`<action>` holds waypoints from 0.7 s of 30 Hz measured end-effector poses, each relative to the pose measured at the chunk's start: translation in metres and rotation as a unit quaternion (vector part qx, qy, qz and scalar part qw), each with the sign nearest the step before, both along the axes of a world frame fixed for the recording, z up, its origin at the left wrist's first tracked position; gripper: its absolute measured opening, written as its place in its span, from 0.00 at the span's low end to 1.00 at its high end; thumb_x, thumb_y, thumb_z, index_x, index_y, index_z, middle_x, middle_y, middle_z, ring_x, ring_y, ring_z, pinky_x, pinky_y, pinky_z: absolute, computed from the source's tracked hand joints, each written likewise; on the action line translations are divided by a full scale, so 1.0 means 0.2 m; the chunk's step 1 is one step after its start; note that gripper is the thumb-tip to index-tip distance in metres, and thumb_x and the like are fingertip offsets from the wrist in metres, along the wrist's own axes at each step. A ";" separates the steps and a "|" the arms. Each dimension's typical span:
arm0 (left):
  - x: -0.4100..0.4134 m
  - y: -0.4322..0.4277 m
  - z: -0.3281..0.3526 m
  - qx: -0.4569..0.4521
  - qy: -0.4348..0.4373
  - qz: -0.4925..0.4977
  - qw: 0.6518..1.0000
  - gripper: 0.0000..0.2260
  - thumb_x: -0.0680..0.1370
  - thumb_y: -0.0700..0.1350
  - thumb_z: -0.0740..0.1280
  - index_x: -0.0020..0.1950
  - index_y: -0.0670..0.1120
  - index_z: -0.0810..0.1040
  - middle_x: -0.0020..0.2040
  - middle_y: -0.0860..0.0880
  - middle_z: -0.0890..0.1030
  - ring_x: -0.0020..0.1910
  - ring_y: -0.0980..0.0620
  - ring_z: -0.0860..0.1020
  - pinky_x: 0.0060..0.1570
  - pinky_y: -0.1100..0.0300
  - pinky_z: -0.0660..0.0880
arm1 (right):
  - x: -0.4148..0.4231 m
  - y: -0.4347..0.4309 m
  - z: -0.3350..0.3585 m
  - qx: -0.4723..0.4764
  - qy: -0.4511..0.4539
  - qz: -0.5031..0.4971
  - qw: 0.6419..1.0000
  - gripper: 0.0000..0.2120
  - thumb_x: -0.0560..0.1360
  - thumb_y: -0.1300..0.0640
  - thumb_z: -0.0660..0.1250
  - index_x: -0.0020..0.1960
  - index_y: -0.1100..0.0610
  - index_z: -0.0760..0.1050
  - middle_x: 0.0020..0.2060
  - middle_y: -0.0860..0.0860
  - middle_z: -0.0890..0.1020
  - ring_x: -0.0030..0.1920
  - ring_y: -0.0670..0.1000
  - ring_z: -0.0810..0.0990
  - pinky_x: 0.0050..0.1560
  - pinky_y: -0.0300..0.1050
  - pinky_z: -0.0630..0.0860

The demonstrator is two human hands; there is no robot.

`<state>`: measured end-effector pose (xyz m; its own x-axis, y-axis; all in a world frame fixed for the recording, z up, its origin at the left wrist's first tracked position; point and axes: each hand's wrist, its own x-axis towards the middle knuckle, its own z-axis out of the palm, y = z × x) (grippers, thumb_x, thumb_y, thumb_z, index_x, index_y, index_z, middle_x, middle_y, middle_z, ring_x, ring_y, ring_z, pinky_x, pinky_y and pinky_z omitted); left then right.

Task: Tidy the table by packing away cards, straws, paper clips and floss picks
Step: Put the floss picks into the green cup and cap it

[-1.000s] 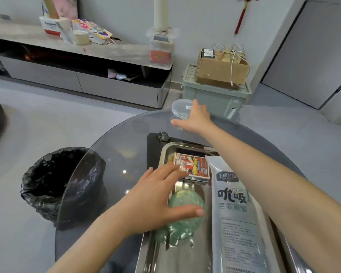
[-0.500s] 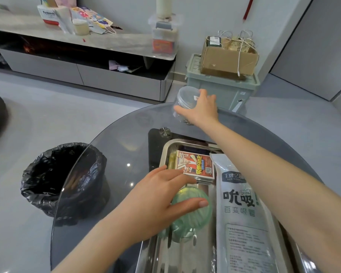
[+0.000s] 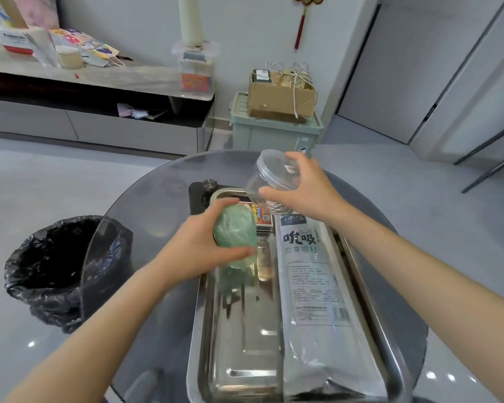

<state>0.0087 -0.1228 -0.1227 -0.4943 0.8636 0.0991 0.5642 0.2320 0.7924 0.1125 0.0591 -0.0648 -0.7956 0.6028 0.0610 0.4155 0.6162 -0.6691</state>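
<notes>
My left hand (image 3: 198, 245) grips a round green container (image 3: 234, 228) and holds it just above the steel tray (image 3: 233, 359). My right hand (image 3: 306, 187) holds a clear lidded plastic jar (image 3: 264, 181), tilted, over the tray's far end; something thin and dark lies in its bottom. A red card box (image 3: 261, 215) lies at the tray's far end, partly hidden by the green container. A long grey bag of straws (image 3: 312, 286) fills the tray's right side.
The tray sits on a round glass table (image 3: 157, 205). A bin lined with a black bag (image 3: 61, 269) stands on the floor at the left. Beyond the table are a green crate (image 3: 274, 135) carrying a cardboard box and a low TV cabinet (image 3: 99, 91).
My right hand has brought the clear jar from the table's far edge toward the tray, tilting it. My left hand has closed round the green container and lifted it off the tray.
</notes>
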 end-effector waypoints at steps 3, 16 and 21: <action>-0.05 -0.05 0.03 0.056 -0.027 0.089 0.994 0.36 0.63 0.55 0.77 0.67 0.60 0.65 0.56 0.53 0.75 0.53 0.52 0.77 0.53 0.56 0.77 | 0.07 -0.08 -0.05 -0.014 -0.001 -0.021 1.000 0.42 0.67 0.40 0.73 0.74 0.48 0.57 0.69 0.49 0.62 0.66 0.49 0.67 0.61 0.44 0.65; 0.00 -0.22 0.11 0.035 0.026 0.119 0.992 0.36 0.64 0.56 0.76 0.68 0.53 0.65 0.55 0.52 0.75 0.52 0.51 0.77 0.51 0.57 0.74 | 0.10 -0.31 -0.33 0.090 -0.074 0.088 0.989 0.44 0.64 0.39 0.74 0.74 0.45 0.57 0.69 0.48 0.62 0.69 0.49 0.64 0.69 0.50 0.66; 0.11 -0.22 0.12 -0.015 0.080 0.019 0.997 0.37 0.62 0.59 0.76 0.66 0.53 0.65 0.49 0.56 0.76 0.46 0.55 0.77 0.45 0.62 0.74 | 0.18 -0.25 -0.28 0.130 -0.163 0.114 0.971 0.49 0.68 0.37 0.71 0.78 0.46 0.45 0.78 0.51 0.45 0.77 0.54 0.44 0.75 0.57 0.50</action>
<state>0.0299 -0.1662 -0.0991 -0.5065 0.8485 0.1532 0.6727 0.2778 0.6858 0.1491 0.0089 -0.1206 -0.9092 0.4065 -0.0904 0.4122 0.8477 -0.3340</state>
